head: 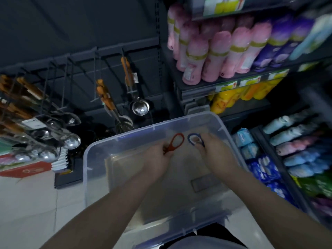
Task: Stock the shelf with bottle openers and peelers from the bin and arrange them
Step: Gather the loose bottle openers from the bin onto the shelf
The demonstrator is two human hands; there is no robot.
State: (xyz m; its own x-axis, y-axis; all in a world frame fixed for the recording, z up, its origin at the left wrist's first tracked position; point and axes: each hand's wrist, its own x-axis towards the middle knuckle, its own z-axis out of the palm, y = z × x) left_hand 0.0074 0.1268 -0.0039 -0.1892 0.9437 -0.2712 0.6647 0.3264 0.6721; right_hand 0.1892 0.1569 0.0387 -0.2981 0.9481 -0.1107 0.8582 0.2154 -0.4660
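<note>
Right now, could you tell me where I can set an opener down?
The bin floor is bare behind the left hand with the red opener and the right hand with the blue opener. The tiles left of the bin are free. Crowded: the hanging spoons on the left, the packed shelves on the right.

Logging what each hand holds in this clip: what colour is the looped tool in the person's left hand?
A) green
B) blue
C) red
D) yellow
C: the left hand pinches the red looped tool over the clear bin, while the right hand holds the blue looped tool.
</note>
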